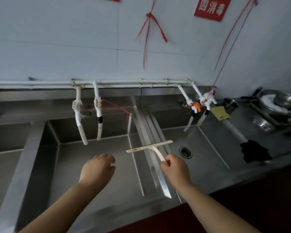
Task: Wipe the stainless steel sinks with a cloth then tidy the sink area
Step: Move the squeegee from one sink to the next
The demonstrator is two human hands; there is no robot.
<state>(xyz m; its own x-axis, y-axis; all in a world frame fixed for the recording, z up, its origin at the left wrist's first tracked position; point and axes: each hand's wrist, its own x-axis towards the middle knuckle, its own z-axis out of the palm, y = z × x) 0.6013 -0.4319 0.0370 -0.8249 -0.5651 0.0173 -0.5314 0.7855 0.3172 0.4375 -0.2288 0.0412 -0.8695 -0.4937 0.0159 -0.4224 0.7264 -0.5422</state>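
Over the ridge between the two middle sinks, my right hand (174, 169) is closing around the handle of a cream squeegee (149, 147), thumb and fingers wrapped on its lower end. Its blade is lying crosswise above the divider (148, 132), one end reaching over the left sink (91, 165) and the other over the right sink (207, 148); whether the blade is touching the steel, I cannot tell. My left hand (97, 170) is hovering over the left sink with nothing in it, the fingers curling loosely downward and neither spread flat nor clenched.

Two white taps (87, 115) are hanging from the wall pipe (124, 83) over the left sink, with a red string (118, 106) trailing from one of them toward the divider. Another pair of taps (198, 103) is angling down at the far corner of the right sink, whose round drain (185, 152) is showing near its middle.

On the tabletop (252, 148) to the right, a yellowish cloth (220, 113) is lying just behind that sink's rim, and a dark cloth (255, 153) is sitting at the end of a pale handle (233, 130) beside the basin's right edge. Metal pots and bowls (279, 105) are piling up at the far right. A red sign (212, 8) and red ribbons (149, 26) are hanging on the white tiled wall (57, 39) above.
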